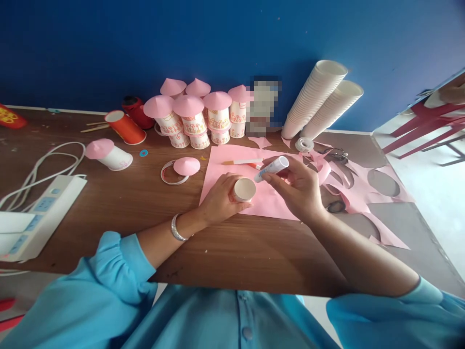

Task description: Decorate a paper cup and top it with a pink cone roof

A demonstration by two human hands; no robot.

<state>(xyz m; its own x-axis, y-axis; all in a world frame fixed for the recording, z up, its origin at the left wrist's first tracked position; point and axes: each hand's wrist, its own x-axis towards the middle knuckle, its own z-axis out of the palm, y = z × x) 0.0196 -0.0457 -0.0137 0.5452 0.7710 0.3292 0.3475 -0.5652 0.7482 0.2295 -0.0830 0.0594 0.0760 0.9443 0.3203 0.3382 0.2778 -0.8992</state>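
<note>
My left hand (222, 201) is wrapped round a paper cup (244, 189) whose round end faces up at me. Just right of the cup, my right hand (298, 186) grips a white glue stick (274, 167) between thumb and fingers, tilted with one end near the cup's edge. Both hands are over a pink paper sheet (214, 167) on the brown table. On that sheet, beyond my hands, lies a white pencil-like stick (241, 162) with a tan end. A pink cone (186, 166) rests against a white paper ring (168, 175) left of the sheet.
Several decorated cups with pink cone roofs (189, 106) stand by the blue wall. Tall cup stacks (315, 97) lean at the right, near a tape roll (304, 144) and cut pink scraps (363, 194). A power strip (51, 213) and an orange cup (125, 127) are left.
</note>
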